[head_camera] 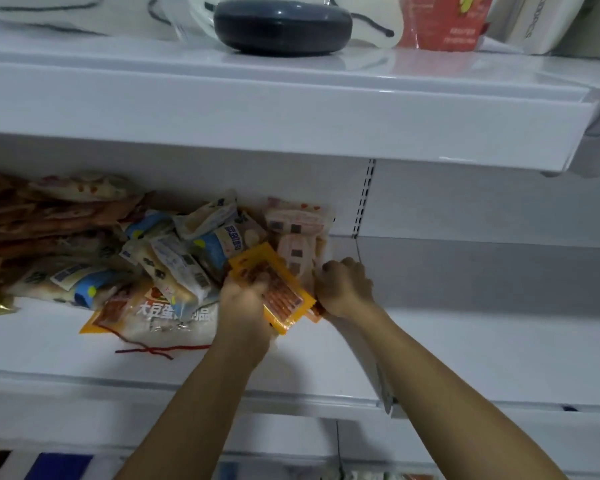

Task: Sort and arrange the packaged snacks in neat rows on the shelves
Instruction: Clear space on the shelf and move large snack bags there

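On the far left of the middle shelf (326,348) lie brown packs (39,216). Next to them is a messy pile of white and blue snack packs (174,251). A red string (153,349) lies in front of the pile. The left hand (245,299) curls its fingers around a yellow snack pack (274,285), tilted, just above the shelf. The right hand (345,287) has curled fingers and pinches a small orange pack (314,315). Behind the hands lies a pink and white pack (297,233).
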`<state>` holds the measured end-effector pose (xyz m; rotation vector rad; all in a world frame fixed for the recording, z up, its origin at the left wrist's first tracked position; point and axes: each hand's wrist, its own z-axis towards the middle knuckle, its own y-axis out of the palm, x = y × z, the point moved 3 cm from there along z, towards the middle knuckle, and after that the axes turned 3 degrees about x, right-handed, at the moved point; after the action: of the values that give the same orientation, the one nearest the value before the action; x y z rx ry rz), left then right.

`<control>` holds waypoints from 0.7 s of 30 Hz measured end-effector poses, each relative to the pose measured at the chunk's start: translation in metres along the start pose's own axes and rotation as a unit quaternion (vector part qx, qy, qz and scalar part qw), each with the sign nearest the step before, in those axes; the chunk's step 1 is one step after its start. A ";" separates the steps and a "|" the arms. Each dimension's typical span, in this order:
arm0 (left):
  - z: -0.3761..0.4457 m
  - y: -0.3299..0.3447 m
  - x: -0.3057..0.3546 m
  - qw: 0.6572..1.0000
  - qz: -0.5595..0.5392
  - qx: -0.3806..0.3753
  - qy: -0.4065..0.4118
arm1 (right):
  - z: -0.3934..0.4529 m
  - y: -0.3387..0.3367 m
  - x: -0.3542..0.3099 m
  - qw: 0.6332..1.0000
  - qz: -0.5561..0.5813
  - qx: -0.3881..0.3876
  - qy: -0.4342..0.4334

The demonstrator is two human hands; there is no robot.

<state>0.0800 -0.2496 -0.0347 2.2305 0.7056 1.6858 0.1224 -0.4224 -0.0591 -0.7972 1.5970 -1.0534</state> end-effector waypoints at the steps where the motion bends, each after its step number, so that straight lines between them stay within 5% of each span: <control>1: -0.005 -0.002 -0.004 0.999 0.034 0.002 0.005 | 0.002 0.002 -0.006 1.000 -0.006 -0.002 -0.004; 8: -0.011 -0.005 -0.021 0.983 0.176 0.037 0.034 | 0.012 0.002 -0.026 0.997 0.035 -0.060 -0.022; 15: -0.001 0.000 -0.025 0.988 0.142 0.062 0.013 | 0.005 -0.004 -0.031 0.992 0.096 -0.056 -0.055; 21: -0.001 0.001 -0.028 0.990 0.126 0.060 0.007 | 0.008 -0.013 0.008 0.961 0.277 0.001 -0.024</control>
<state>0.0734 -0.2656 -0.0572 2.4834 0.5622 1.8189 0.1283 -0.4362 -0.0512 -0.3304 1.6420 -0.6243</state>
